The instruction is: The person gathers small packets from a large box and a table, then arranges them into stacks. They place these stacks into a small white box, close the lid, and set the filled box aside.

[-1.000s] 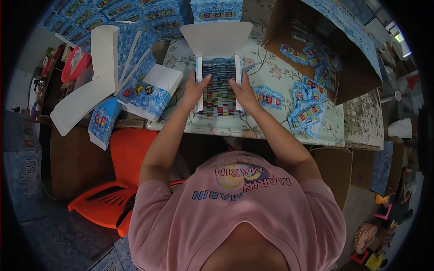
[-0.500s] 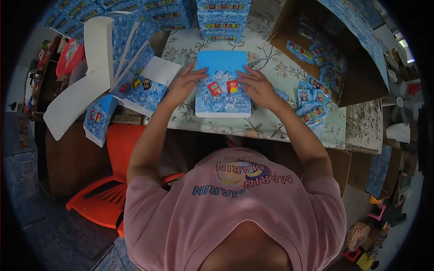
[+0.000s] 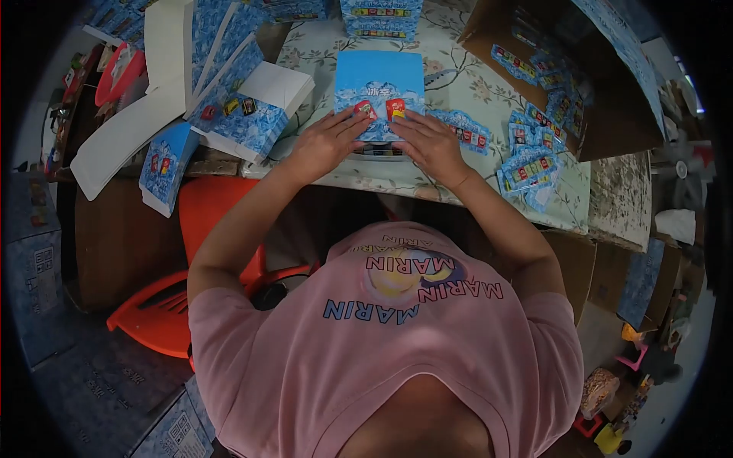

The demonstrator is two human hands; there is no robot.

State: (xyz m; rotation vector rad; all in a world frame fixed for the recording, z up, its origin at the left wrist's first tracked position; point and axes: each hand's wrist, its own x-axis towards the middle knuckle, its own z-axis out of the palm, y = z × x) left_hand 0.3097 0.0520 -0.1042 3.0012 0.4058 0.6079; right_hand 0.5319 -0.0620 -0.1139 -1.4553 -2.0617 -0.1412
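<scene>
A blue printed carton (image 3: 379, 72) with an ice pattern and small red packets pictured on it lies on the table in front of me. My left hand (image 3: 327, 143) holds its near left part, fingers laid over the top and thumb at the front edge. On the near right part, my right hand (image 3: 432, 145) holds it the same way. The carton's near portion looks bent down, and a dark printed strip shows beneath that edge. Just right of my right hand is a blue die-cut card (image 3: 466, 131) with a row of coloured packets on it.
More die-cut cards (image 3: 527, 169) lie at the right, before an open cardboard box (image 3: 489, 30) holding others. Stacked cartons (image 3: 379, 27) stand at the back. Folded cartons (image 3: 256, 114) and white-backed sheets (image 3: 130, 141) crowd the left. An orange chair (image 3: 217, 229) is below.
Both hands have come nearer to me and closer together, onto the carton's near part. Its lower printed face, flat and visible before, is now bent out of sight.
</scene>
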